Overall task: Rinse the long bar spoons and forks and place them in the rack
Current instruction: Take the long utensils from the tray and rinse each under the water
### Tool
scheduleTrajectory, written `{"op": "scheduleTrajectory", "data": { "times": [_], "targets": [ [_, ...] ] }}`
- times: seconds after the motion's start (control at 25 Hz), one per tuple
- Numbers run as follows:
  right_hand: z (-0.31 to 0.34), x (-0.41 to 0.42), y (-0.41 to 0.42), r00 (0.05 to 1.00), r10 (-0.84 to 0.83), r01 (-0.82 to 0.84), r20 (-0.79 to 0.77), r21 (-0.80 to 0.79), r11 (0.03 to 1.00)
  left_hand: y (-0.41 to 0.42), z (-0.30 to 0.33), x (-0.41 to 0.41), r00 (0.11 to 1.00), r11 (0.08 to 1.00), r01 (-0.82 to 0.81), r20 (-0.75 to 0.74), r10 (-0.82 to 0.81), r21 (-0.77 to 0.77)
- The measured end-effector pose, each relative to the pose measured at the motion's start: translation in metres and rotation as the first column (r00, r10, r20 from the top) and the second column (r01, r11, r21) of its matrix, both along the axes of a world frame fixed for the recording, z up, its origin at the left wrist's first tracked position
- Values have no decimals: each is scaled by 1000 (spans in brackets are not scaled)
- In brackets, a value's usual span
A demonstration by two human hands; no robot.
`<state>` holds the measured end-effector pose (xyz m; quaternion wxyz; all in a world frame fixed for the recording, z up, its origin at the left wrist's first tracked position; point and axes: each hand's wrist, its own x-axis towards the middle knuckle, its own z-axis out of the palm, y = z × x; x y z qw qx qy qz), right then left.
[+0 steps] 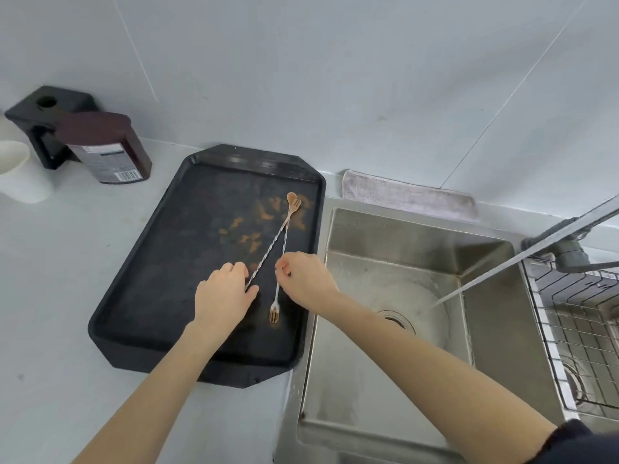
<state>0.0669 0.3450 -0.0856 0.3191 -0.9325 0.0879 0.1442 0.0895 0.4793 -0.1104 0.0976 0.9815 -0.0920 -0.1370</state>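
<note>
Two long twisted bar utensils lie crossed on a black tray [140, 296]. One bar utensil [268, 254] runs from a fork head at the far end to my left hand [224, 296], whose fingers pinch its near end. The other bar utensil [284, 242] has a spoon bowl at the far end and a fork head [274, 313] near me; my right hand [304, 279] pinches its shaft. Both hands rest low over the tray. Brown powder stains the tray and the utensil heads.
A steel sink [385, 363] lies right of the tray, with water running from the faucet [566, 239]. A wire rack [582, 329] sits in the right basin. A grey cloth [408, 195] lies behind the sink. A dark bottle [107, 149], a black holder and white cup [20, 175] stand far left.
</note>
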Motion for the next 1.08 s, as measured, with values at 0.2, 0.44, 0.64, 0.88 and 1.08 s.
{"op": "scheduleTrajectory", "data": {
  "times": [0.2, 0.44, 0.64, 0.88, 1.08],
  "targets": [
    [-17, 15, 23, 987, -107, 117, -120, 74, 990, -1, -11, 0, 997, 995, -74, -13, 74, -69],
    [-29, 23, 34, 968, -199, 223, -152, 165, 961, -2, -11, 4, 998, 993, -49, -35, 45, -109],
    [-27, 19, 28, 926, -347, 377, -148, 361, 853, -1, -5, -2, 1000, 987, -24, 4, 25, -156],
    [-18, 9, 7, 866, -448, 485, -221, 587, 649, -11, 4, -12, 997, 963, 23, 80, -1, -268],
    [-7, -10, -22, 840, -499, 495, -215, 681, 539, -32, 12, -26, 998, 935, 52, 37, -42, -350]
  ]
}}
